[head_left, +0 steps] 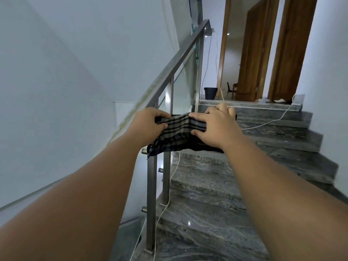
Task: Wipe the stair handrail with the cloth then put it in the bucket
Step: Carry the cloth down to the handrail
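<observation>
1. Head view, hands: both bare forearms reach forward and up a staircase. The left hand (148, 125) grips the left end of the cloth (180, 132), its fingers curled over the top edge and the thumb tucked against the front.
2. Head view, right side: the right hand (216, 127) lies over the right part of the cloth. Its fingers bend over the far edge and the thumb presses on the near face, so both hands hold the cloth between them.
3. Head view, cloth: it is dark with pale checked stripes, folded, and stretched sideways between the two hands. A loose corner hangs down at the lower left. It sits at the low end of the handrail (178, 59), above a metal post (151, 194); the hands hide whether the cloth touches the rail.
4. Head view, handrail: the grey metal rail slopes up and away to the right from behind the left hand, with a glass panel below it.
5. Head view, bucket: a dark bucket (210, 93) stands upright on the landing at the top of the stairs, just beside the top post and well apart from the cloth.
6. Head view, surroundings: grey marbled steps (207, 204) climb to the landing, a white cord (263, 123) trails across them, and wooden doors (290, 49) stand beyond.
</observation>
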